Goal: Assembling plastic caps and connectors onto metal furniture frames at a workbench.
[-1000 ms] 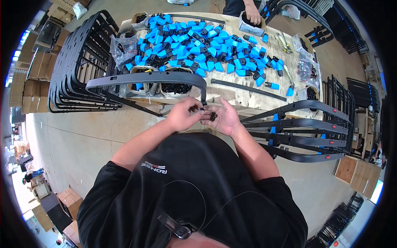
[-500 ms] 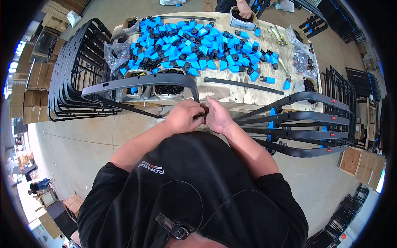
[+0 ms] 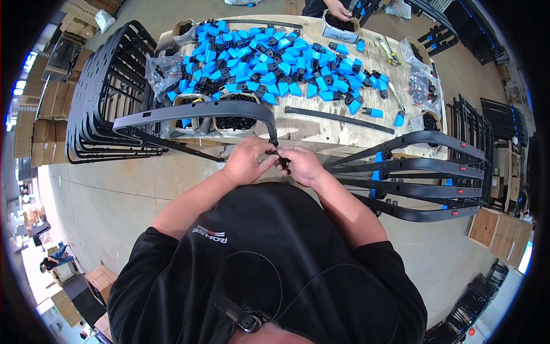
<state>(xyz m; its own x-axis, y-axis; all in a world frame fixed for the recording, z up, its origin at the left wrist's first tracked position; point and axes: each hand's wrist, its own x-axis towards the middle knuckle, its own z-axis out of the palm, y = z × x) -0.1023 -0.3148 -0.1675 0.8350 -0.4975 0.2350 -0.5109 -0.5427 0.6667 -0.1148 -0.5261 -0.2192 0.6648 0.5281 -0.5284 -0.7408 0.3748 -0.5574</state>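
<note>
My left hand (image 3: 245,159) and my right hand (image 3: 302,164) meet just below the near edge of the wooden table (image 3: 366,135). Between their fingertips they pinch a small black part (image 3: 281,156) at the lower end of a curved dark grey frame piece (image 3: 195,112). That frame piece arches left across the table's front. What exactly the fingers grip is partly hidden. A heap of blue and black plastic clips (image 3: 275,60) covers the tabletop beyond.
Black frames (image 3: 103,97) are stacked on edge at the left. More curved grey frames with blue clips (image 3: 418,178) lie at the right. Two tubs of black parts (image 3: 229,121) stand by the frame. Another person's hand (image 3: 338,10) reaches into a box at the far edge. Cardboard boxes line the left floor.
The view has shifted slightly. My hands stay together at the frame's end, with the fingers working the small black part.
</note>
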